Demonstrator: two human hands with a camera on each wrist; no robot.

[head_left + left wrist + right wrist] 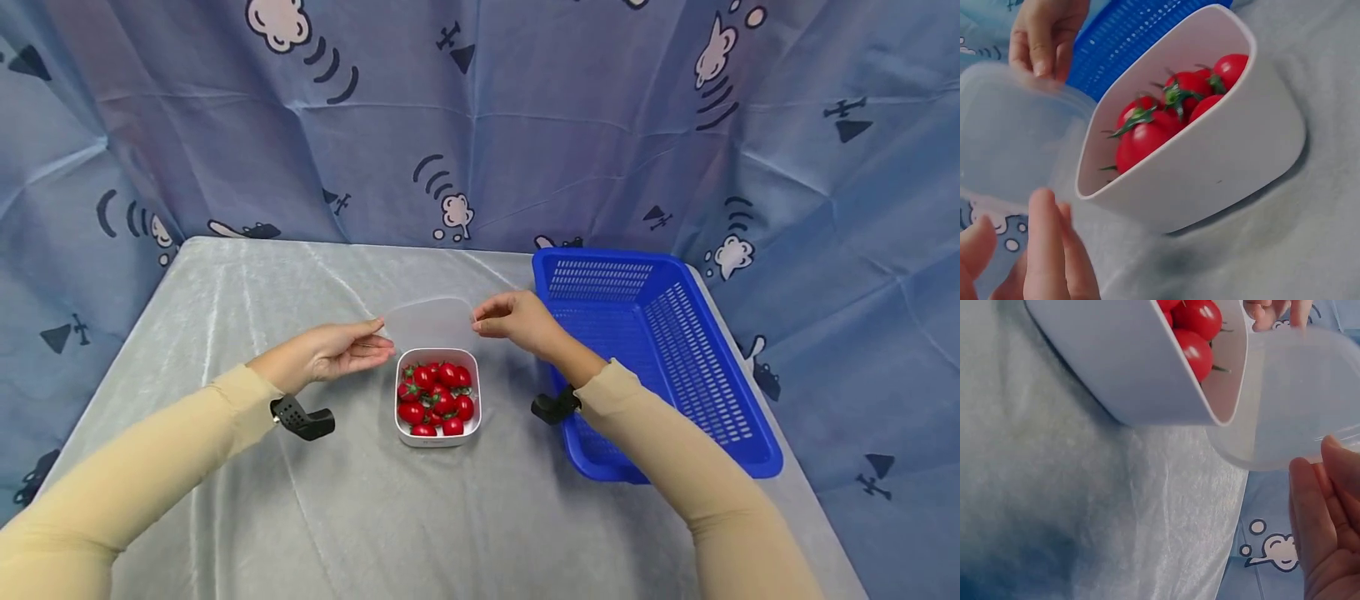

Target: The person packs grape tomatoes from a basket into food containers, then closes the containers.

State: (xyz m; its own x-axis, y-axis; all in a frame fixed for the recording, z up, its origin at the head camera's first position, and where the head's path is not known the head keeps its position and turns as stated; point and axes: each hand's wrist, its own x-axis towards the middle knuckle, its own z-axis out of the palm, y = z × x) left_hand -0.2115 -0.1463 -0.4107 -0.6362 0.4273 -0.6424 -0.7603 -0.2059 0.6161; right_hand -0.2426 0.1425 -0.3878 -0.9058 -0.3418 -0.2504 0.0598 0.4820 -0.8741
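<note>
A white square box (438, 442) full of red cherry tomatoes (441, 402) with green stems stands on the table, uncovered. Just beyond its far rim, both hands hold a translucent plastic lid (429, 323) above the cloth. My left hand (337, 352) pinches the lid's left edge between thumb and fingers, its lower fingers extended beside the box. At the opposite edge, my right hand (519, 320) pinches the lid with thumb and forefinger, as the right wrist view shows. Neither hand visibly touches the box (1210, 162) or the tomatoes (1147, 140).
A blue perforated plastic basket (667, 367) sits at the right of the table, partly under the right forearm. Grey velvety cloth (337, 508) covers the table. Behind it hangs a blue patterned curtain (540, 158).
</note>
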